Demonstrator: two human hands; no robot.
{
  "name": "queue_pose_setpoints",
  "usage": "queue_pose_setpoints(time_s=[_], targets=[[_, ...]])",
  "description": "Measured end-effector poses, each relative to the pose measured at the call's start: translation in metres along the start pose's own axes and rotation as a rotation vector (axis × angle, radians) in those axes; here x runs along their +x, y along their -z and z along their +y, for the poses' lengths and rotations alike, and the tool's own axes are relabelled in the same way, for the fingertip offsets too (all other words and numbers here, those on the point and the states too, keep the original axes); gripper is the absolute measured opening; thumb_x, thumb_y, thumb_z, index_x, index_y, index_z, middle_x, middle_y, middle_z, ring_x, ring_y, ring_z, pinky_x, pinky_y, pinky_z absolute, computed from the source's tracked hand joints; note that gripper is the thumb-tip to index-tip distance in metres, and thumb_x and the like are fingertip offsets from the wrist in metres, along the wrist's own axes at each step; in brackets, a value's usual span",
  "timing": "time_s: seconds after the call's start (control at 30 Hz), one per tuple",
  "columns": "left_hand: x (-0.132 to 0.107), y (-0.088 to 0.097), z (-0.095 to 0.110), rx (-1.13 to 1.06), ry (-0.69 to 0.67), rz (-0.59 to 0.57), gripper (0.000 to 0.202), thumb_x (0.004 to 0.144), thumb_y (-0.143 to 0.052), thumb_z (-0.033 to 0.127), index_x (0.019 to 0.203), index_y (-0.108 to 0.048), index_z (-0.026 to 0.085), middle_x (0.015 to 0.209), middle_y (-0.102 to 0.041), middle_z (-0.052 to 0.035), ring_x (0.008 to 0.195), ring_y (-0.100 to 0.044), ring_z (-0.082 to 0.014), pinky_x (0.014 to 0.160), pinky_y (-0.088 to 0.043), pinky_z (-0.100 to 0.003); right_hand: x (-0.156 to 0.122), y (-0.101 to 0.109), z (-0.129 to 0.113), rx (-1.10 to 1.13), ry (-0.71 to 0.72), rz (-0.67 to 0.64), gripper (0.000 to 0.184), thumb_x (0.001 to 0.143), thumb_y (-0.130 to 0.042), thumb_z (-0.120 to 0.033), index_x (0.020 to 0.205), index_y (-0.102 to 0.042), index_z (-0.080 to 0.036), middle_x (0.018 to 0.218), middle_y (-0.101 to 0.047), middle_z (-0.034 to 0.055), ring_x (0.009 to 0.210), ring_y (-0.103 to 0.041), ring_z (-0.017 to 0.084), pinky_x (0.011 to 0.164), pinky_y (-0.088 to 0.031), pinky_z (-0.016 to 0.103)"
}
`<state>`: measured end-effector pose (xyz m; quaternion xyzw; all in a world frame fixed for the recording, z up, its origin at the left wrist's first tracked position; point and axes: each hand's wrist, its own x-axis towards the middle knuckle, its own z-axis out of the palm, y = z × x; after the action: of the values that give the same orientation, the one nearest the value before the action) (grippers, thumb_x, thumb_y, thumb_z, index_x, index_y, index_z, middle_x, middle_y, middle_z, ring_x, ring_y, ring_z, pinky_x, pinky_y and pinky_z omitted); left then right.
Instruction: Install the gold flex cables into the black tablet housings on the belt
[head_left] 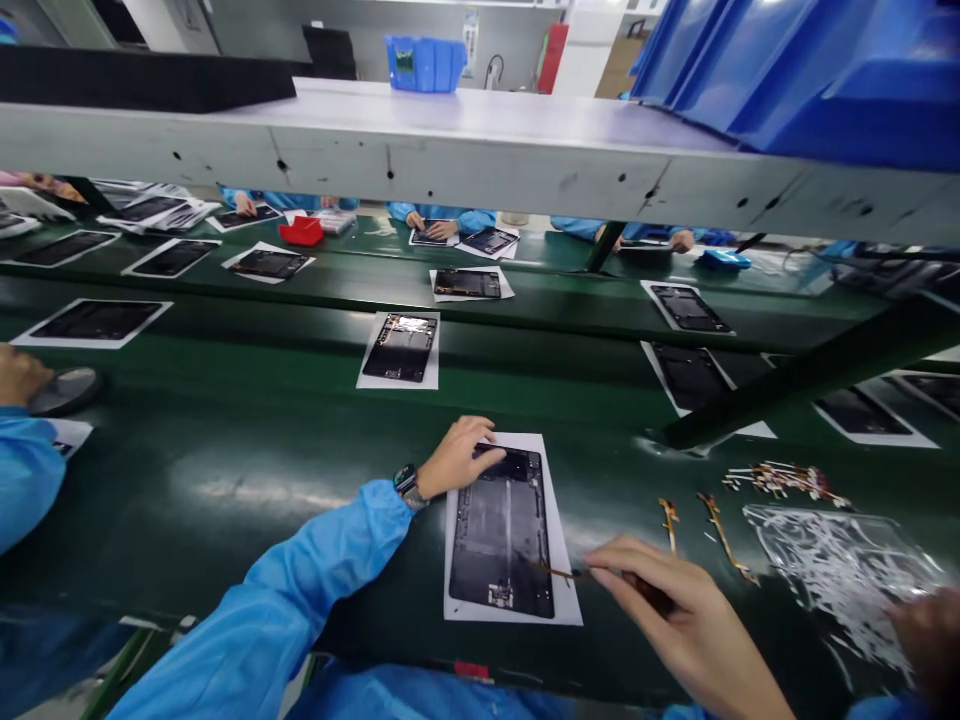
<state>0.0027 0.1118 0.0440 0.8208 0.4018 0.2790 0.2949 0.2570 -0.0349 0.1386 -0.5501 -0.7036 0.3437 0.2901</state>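
In front of me a black tablet housing [499,540] lies on a white paper sheet [568,600] on the green bench. My left hand [459,458], with a watch on its wrist, rests at the housing's upper left corner, thumb and fingers apart. Over the lower right edge, my right hand [664,595] pinches a thin orange-brown flex cable [556,572] between thumb and fingertips. A small silvery part [500,596] sits at the housing's lower end. Two loose flex cables, one nearer [669,522] and one longer [724,540], lie beyond my right hand.
To the right are a pile of flex cables [784,480] and a clear tray [787,520] of white strips. A green post [810,375] slants in. Several housings on paper, one here [401,347], line the bench. A shelf [450,160] crosses above. Co-workers' hands [439,230] work opposite.
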Motion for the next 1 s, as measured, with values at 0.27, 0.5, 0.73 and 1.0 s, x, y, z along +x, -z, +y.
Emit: queue_pose_setpoints(time_s=[0.27,0.5,0.73,1.0], targets=[[-0.080,-0.012,0.049,-0.657,0.257,-0.226,0.053,0.081,-0.071,0.020,0.126,-0.043,0.016,0.083,-0.066,-0.0005,0.076,-0.062,-0.0129,0.075,-0.048,-0.026,0.119,-0.043,0.005,-0.029,0.010,-0.191,0.016,0.083,-0.060,-0.030,0.086,-0.072,-0.019,0.074,-0.070,0.0026,0.061,-0.057,0.014,0.056,-0.041,0.025],[-0.099,-0.017,0.022,0.253,0.144,0.040,0.028,0.093,-0.045,0.011,0.118,-0.057,0.018,0.096,-0.064,-0.0068,0.090,-0.058,-0.0216,0.083,-0.049,-0.037,0.186,-0.096,0.041,-0.150,0.017,-0.318,0.013,0.076,-0.060,-0.017,0.075,-0.073,-0.018,0.072,-0.069,0.0023,0.067,-0.059,0.015,0.064,-0.040,0.025],[-0.084,-0.017,0.011,0.495,0.014,-0.057,0.019,0.097,-0.040,0.013,0.101,-0.058,0.015,0.090,-0.060,-0.0083,0.087,-0.056,-0.0241,0.074,-0.049,-0.039,0.217,-0.116,0.065,-0.193,-0.034,-0.383,0.003,0.070,-0.067,-0.018,0.070,-0.070,-0.018,0.060,-0.060,-0.0028,0.057,-0.053,0.011,0.056,-0.037,0.022],[-0.081,-0.029,0.004,0.402,-0.061,-0.053,0.019,0.099,-0.038,0.015,0.103,-0.056,0.015,0.091,-0.059,-0.0068,0.085,-0.057,-0.0208,0.075,-0.049,-0.035,0.229,-0.117,0.069,-0.267,-0.117,-0.414,0.018,0.062,-0.076,-0.020,0.074,-0.062,-0.019,0.059,-0.054,-0.0068,0.056,-0.050,0.010,0.052,-0.033,0.020]])
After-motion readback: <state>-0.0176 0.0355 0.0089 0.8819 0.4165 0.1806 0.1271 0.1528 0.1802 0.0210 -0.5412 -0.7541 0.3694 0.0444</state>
